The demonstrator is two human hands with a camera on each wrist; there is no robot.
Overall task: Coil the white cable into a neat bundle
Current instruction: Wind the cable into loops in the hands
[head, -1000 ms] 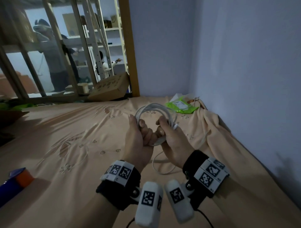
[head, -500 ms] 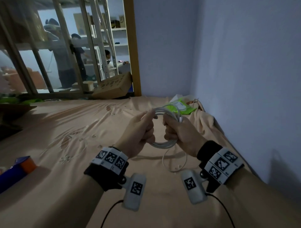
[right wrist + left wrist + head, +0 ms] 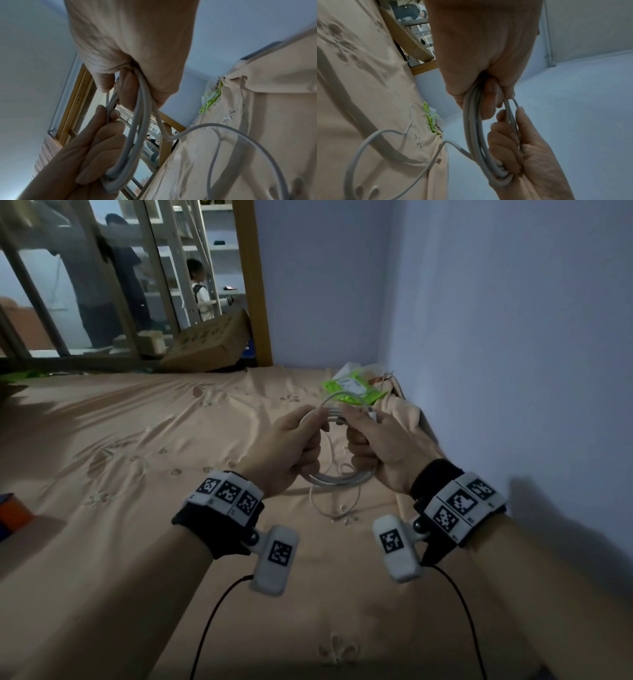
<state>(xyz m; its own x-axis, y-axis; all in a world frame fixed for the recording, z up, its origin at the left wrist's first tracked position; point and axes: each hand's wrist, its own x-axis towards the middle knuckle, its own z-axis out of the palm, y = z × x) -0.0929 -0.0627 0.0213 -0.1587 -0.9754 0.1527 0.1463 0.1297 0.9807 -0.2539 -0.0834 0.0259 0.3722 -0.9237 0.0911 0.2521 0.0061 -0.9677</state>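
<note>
Both hands hold the thin white round cable (image 3: pixel 337 477), wound in several loops, above the peach embroidered bedsheet (image 3: pixel 144 446). The left hand (image 3: pixel 286 451) has fingers curled round the coil's left side; the right hand (image 3: pixel 383 446) clamps the right side likewise. A loose tail of cable (image 3: pixel 373 142) trails onto the sheet. A green plastic packet (image 3: pixel 352 390) lies near the wall.

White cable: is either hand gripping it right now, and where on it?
Both. The left hand grips the left side of the white cable coil, the right hand its right side; a loose tail hangs onto the bedsheet.
</note>
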